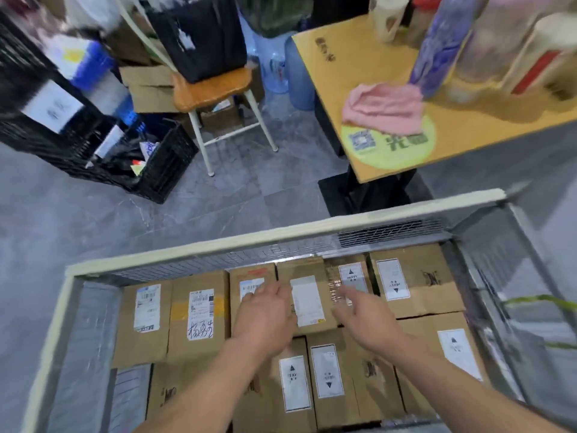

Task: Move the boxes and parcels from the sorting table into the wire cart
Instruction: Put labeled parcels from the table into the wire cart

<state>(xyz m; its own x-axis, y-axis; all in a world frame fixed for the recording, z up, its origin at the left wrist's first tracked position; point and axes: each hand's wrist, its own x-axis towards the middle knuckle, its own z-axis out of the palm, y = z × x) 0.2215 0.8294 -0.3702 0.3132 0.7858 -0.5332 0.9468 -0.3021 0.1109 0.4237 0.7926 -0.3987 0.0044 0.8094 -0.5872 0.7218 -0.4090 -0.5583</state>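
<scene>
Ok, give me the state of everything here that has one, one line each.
wire cart: packed with cardboard boxes
left hand: open, over a box, holding nothing
right hand: open, fingers spread, holding nothing
pink cloth: crumpled on the table
black crate: holding jumbled items

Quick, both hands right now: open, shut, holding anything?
Left hand: open, fingers spread over the boxes in the cart, holding nothing.
Right hand: open, fingers extended, holding nothing.
</scene>
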